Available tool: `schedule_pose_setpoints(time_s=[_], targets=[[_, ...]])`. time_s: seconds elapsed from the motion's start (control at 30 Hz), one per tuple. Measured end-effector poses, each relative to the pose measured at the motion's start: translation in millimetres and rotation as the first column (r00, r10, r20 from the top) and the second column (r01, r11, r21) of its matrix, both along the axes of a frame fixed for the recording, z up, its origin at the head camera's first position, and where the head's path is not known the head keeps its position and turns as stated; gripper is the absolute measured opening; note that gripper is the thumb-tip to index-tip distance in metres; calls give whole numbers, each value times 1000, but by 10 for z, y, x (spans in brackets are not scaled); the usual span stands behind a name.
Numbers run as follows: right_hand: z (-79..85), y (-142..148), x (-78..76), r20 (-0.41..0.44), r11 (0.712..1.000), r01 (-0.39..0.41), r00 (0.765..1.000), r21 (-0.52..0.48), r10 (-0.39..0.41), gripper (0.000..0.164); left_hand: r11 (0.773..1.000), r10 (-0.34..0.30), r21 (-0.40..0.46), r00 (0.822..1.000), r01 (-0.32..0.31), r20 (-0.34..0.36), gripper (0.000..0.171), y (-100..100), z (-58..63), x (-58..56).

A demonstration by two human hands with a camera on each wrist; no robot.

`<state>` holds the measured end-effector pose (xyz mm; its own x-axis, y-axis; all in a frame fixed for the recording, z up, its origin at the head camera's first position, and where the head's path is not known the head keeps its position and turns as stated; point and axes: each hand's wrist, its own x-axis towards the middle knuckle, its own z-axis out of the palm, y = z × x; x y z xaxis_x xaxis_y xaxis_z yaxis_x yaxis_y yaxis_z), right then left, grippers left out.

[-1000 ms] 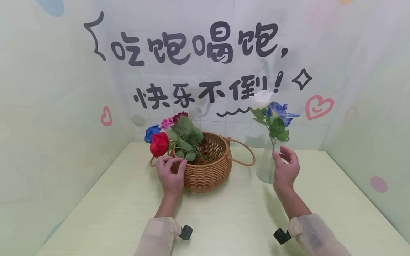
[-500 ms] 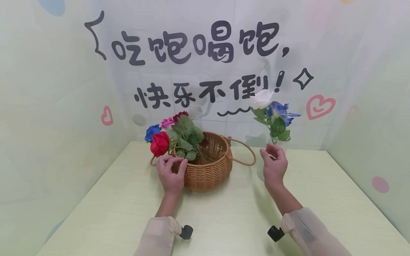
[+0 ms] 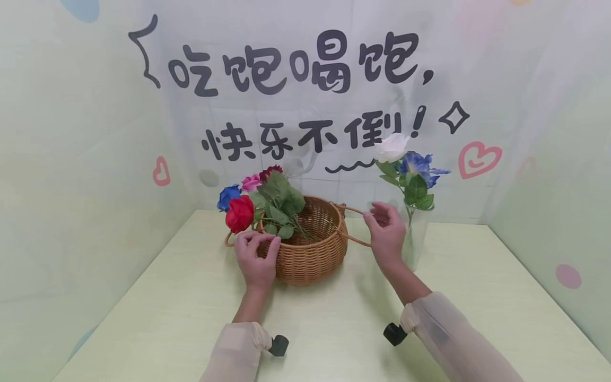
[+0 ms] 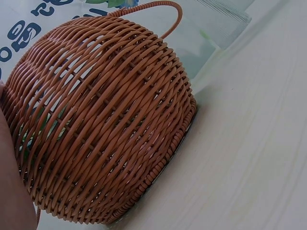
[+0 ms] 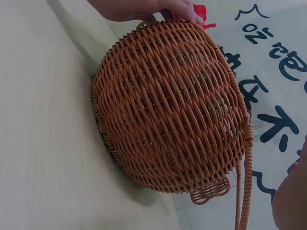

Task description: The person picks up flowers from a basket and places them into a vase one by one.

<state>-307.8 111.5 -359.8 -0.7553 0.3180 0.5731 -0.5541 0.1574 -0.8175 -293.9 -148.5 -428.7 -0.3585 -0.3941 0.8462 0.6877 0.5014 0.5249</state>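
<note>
A brown wicker basket [image 3: 312, 262] stands on the table. My left hand [image 3: 256, 262] holds its front left rim, the thumb and bent fingers at the edge. Artificial flowers lie in the basket, heads over its left side: a red rose [image 3: 239, 213], a blue rose [image 3: 229, 198], a pink one [image 3: 251, 182] and a dark red one [image 3: 271, 173]. My right hand [image 3: 387, 236] is raised between basket and vase, fingers loosely bent, nothing in it; it covers part of the basket's handle [image 3: 355, 240]. Behind it, a clear glass vase [image 3: 417, 239] holds a white rose [image 3: 392, 147] and a blue flower [image 3: 420, 168].
The pale table [image 3: 315, 329] runs up to a printed backdrop [image 3: 305, 106] with large black characters. Printed sheets also line the left and right sides. In the left wrist view, the ribbed vase [image 4: 225, 21] shows past the basket's handle.
My right hand has moved left from the vase toward the basket's right handle. The flowers stay in the vase. My left hand keeps its place at the basket rim.
</note>
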Motion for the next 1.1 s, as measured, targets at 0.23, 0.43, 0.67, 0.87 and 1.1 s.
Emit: schedule_pose_setpoints(time_s=[0.23, 0.43, 0.67, 0.87, 1.1], targets=[[65, -149, -140, -1, 997, -48, 999, 60, 48, 26, 1000, 0, -7, 1000, 0, -5, 8, 6, 8, 0], [151, -264, -185, 33, 991, -70, 997, 115, 67, 25, 1000, 8, -5, 1000, -8, -26, 9, 33, 14, -4], [266, -353, -211, 109, 970, -108, 990, 216, 86, 26, 1000, 13, -5, 1000, -13, -2, 10, 41, 22, 8], [330, -419, -266, 159, 959, -147, 981, 242, 110, 24, 1000, 0, -15, 1000, 0, 6, 8, 16, 29, 7], [348, -531, -340, 264, 923, -230, 953, 308, 150, 24, 1000, 3, -11, 1000, -3, 8, 9, -5, 9, 0]])
